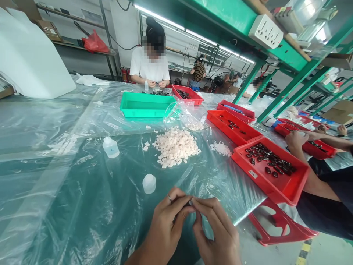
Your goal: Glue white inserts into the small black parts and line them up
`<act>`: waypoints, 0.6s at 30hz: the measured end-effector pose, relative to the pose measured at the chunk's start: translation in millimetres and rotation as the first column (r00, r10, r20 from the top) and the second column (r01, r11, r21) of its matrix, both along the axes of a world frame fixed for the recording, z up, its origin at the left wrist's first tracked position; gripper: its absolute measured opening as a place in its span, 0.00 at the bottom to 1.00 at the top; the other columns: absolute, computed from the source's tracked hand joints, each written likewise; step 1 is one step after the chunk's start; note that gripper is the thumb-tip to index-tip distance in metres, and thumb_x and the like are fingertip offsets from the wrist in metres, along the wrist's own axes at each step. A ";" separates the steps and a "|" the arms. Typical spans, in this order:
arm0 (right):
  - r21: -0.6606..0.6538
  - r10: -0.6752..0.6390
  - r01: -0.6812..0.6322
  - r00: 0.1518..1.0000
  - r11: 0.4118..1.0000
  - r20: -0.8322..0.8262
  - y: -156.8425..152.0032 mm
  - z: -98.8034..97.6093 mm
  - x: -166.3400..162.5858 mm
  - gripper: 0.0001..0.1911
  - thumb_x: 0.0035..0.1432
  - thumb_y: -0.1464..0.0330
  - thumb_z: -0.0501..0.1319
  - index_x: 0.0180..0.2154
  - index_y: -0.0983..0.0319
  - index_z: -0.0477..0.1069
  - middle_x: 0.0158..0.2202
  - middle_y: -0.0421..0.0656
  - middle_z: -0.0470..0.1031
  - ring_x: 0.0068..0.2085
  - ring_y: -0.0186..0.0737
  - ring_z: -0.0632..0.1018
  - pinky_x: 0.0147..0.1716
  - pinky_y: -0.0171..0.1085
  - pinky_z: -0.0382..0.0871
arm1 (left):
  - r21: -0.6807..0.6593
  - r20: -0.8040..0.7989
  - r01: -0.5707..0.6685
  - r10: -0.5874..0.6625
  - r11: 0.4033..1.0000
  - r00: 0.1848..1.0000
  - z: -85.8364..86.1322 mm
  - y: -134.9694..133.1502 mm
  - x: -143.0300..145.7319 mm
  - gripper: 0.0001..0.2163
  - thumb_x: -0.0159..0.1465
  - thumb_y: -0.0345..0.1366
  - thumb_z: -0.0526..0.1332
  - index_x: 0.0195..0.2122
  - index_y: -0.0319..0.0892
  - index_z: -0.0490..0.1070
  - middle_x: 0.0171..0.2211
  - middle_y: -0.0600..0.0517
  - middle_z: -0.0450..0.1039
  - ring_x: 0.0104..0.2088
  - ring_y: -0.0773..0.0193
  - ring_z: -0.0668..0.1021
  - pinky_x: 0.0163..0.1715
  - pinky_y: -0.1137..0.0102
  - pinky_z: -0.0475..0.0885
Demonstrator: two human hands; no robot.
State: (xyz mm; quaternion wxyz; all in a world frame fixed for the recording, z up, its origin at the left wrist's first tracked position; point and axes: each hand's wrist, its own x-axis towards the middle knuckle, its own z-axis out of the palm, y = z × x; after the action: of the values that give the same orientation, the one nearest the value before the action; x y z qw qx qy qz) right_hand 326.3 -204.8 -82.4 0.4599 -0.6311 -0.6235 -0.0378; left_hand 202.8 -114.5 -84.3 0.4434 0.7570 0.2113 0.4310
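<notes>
My left hand (pixel 168 221), with a ring on one finger, and my right hand (pixel 217 232) meet at the near table edge, fingertips pinched together on a tiny part that I cannot make out. Just beyond them stands a small white cap (pixel 149 183). Further out lies a heap of small pale pieces (pixel 176 146), with a smaller heap (pixel 221 148) to its right. A red tray of small dark parts (pixel 286 184) sits to my right.
The table is covered in clear plastic sheet (pixel 68 176). A small bottle (pixel 110 147) stands on the left. A green tray (pixel 146 106) and more red trays (pixel 220 117) lie further back. A co-worker's arm (pixel 303 147) reaches in on the right; a person in white (pixel 150 66) sits opposite.
</notes>
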 end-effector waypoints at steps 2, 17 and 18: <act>0.010 -0.047 0.047 0.999 0.999 0.007 0.2 -2.1 -5.8 0.21 0.65 0.80 0.56 0.55 0.56 0.72 0.44 0.46 0.76 0.43 0.40 0.81 0.40 0.37 0.79 | 0.018 0.010 -0.013 0.013 1.000 1.000 0.1 -0.5 -1.3 0.15 0.73 0.26 0.56 0.50 0.48 0.80 0.36 0.51 0.73 0.35 0.63 0.81 0.34 0.73 0.76; 0.168 -0.205 0.206 0.978 0.964 -0.025 12.6 1.1 -26.6 0.17 0.61 0.85 0.58 0.44 0.59 0.74 0.35 0.40 0.76 0.33 0.32 0.80 0.31 0.31 0.74 | 0.111 0.016 -0.039 0.037 0.993 0.999 -14.0 -0.8 -6.8 0.23 0.71 0.22 0.56 0.61 0.54 0.73 0.41 0.54 0.76 0.38 0.68 0.83 0.40 0.82 0.77; 0.173 -0.210 0.211 0.977 0.962 -0.028 14.0 -0.5 -26.4 0.17 0.61 0.84 0.58 0.43 0.59 0.74 0.35 0.39 0.76 0.31 0.32 0.80 0.30 0.31 0.73 | 0.125 0.010 -0.044 0.043 0.991 0.999 -15.7 -0.4 -6.6 0.23 0.71 0.23 0.57 0.61 0.55 0.73 0.40 0.54 0.76 0.38 0.69 0.84 0.39 0.83 0.77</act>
State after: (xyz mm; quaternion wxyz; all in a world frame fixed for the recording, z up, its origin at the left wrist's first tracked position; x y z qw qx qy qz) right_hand 299.9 -190.9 -82.8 0.5098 -0.6511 -0.5451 -0.1379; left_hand 196.2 -114.9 -100.0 0.3865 0.7768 0.1986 0.4558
